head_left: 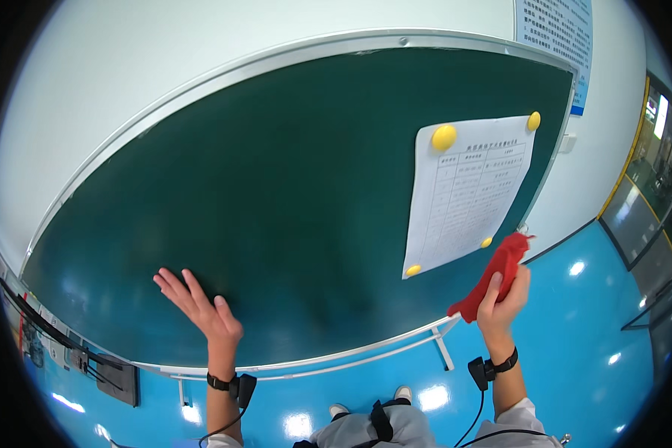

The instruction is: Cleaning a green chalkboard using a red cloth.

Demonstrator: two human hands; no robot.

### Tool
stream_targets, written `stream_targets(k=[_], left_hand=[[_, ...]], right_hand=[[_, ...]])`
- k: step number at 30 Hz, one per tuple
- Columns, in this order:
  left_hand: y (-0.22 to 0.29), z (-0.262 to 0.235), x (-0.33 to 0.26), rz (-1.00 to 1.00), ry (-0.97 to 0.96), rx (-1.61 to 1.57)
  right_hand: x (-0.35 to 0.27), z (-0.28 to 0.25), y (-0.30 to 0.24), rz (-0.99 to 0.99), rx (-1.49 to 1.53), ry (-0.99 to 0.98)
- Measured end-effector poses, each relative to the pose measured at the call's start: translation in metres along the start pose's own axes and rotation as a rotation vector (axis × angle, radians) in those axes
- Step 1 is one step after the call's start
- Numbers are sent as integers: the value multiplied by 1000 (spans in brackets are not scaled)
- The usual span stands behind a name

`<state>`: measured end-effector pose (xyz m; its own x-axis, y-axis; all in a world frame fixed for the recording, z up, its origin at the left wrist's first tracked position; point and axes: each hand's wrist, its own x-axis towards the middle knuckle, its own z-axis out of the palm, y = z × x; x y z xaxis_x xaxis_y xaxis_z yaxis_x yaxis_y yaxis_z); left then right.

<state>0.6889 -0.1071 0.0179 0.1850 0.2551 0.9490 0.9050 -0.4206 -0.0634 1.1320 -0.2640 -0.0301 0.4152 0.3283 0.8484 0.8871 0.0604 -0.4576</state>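
Note:
A wide green chalkboard (291, 194) with a silver frame fills the middle of the head view. My right hand (506, 302) grips a red cloth (500, 270) at the board's lower right corner. The cloth is bunched, with one end hanging by the frame. Over the lower left of the board, my left hand (201, 306) is held with its fingers stretched out and nothing in it; whether it touches the surface I cannot tell. A white printed sheet (467, 201) hangs on the right part of the board, held at its corners by yellow round magnets (444, 137).
A white ledge rail (381, 351) runs along the board's lower edge on thin legs above a blue floor (567, 328). A printed poster (556, 45) is on the wall at the upper right. Dark equipment (116, 381) stands at the lower left, and a yellow-edged glass doorway (642, 172) at the far right.

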Motion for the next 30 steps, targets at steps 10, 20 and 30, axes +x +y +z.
stream_targets(k=[10, 20, 30], left_hand=[[-1, 16, 0, 10, 65, -16], [-8, 15, -6, 9, 26, -20], [-14, 22, 6, 34, 155, 33]], right_hand=[[126, 42, -188, -457, 230, 255], [95, 100, -173, -365, 45, 364], [-135, 147, -100, -59, 131, 70]])
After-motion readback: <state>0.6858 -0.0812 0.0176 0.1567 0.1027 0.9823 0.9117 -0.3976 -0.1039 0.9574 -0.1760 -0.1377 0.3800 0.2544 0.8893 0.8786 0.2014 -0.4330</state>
